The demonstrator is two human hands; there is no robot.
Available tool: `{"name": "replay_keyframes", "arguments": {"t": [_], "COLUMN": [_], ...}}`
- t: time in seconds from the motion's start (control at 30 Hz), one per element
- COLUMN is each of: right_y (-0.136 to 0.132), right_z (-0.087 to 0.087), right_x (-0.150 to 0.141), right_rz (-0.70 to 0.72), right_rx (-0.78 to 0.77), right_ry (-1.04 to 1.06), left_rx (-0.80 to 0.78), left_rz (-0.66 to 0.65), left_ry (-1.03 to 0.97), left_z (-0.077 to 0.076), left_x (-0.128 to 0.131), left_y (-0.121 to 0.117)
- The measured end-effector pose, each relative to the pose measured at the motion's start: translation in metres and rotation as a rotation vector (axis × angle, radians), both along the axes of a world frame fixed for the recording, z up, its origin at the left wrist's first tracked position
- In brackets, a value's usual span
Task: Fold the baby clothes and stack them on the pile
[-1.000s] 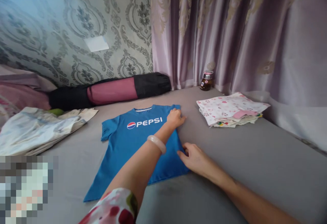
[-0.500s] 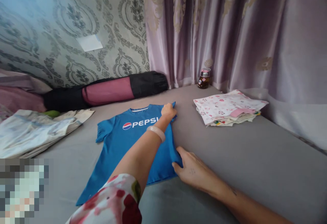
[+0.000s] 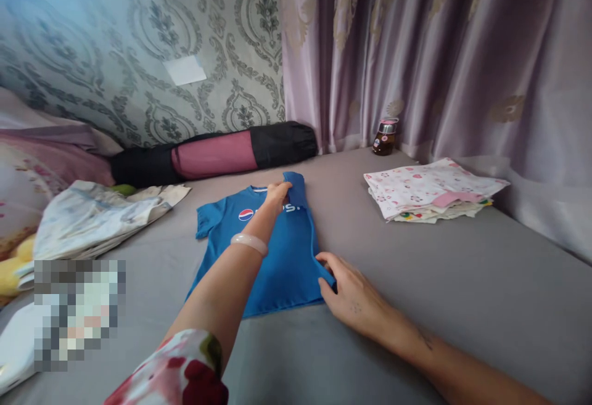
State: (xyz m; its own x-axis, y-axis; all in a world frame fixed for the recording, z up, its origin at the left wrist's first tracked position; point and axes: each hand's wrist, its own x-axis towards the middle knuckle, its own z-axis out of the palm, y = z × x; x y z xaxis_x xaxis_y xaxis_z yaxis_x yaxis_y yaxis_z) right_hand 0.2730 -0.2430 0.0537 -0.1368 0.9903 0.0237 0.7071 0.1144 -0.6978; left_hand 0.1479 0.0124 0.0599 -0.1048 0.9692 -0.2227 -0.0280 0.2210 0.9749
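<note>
a person's two bare hands work a blue t-shirt (image 3: 277,269), laid front up on a grey sheet (image 3: 416,245), neckline at the far end, hem nearest the person. step in hand looks to be a side fold: the edge on the person's right is partly turned in, w/ a sleeve flap (image 3: 297,192) lying back over the chest & hiding pt of the lettering. the left hand (image 3: 277,195), pale bracelet (image 3: 250,243) at the wrist, pinches cloth nr that shoulder, fingertips mostly out of sight; the right hand (image 3: 349,291), thumb & fingers curled, pinches the same edge nr the hem corner. the shirt thus touches both hands, running under the left arm (image 3: 217,306) & lying just left of the right hand. next move prob. calls for both hands to carry the edge inward together, straight from shoulder to hem, then smooth it; the hem end seems less turned than the top, so a crooked fold is the risk. the opp. sleeve (image 3: 209,217) lies flat, not yet folded. well apart, at right: a stack of printed cloths (image 3: 430,186).
</note>
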Motion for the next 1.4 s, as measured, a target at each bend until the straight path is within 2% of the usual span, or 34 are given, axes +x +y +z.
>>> {"name": "replay_keyframes", "arguments": {"t": [0.17, 0.33, 0.57, 0.8, 1.0, 1.07, 1.17, 1.27, 1.4], "right_y": [-0.003, -0.003, -0.003, -0.002, 0.004, 0.013, 0.038, 0.074, 0.127], "right_z": [-0.004, -0.007, -0.006, -0.008, -0.015, -0.015, -0.015, -0.019, -0.029], "right_x": [-0.003, -0.003, -0.002, -0.005, -0.001, 0.001, 0.002, -0.001, -0.009], "right_rz": [0.149, 0.301, 0.288, 0.23, 0.238, 0.202, 0.197, 0.23, 0.181], "right_rx": [0.13, 0.251, 0.325, 0.376, 0.309, 0.3, 0.282, 0.223, 0.15], "right_ry": [-0.085, -0.168, -0.188, -0.12, -0.058, -0.069, -0.167, -0.283, -0.362], "left_rx": [-0.046, -0.045, 0.003, 0.11, 0.244, 0.339, 0.437, 0.463, 0.452], "left_rz": [0.071, 0.095, 0.029, 0.039, 0.051, 0.038, 0.037, 0.048, 0.052], "left_ry": [0.042, 0.1, 0.247, 0.54, 0.717, 0.753, 0.696, 0.633, 0.558], "left_z": [-0.018, -0.029, -0.03, -0.04, -0.042, -0.047, -0.056, -0.06, -0.059], "left_x": [-0.023, -0.031, -0.031, -0.035, -0.03, -0.029, -0.03, -0.033, -0.035], "left_y": [-0.004, -0.009, 0.0, 0.015, 0.012, 0.01, 0.009, 0.01, 0.01]}}
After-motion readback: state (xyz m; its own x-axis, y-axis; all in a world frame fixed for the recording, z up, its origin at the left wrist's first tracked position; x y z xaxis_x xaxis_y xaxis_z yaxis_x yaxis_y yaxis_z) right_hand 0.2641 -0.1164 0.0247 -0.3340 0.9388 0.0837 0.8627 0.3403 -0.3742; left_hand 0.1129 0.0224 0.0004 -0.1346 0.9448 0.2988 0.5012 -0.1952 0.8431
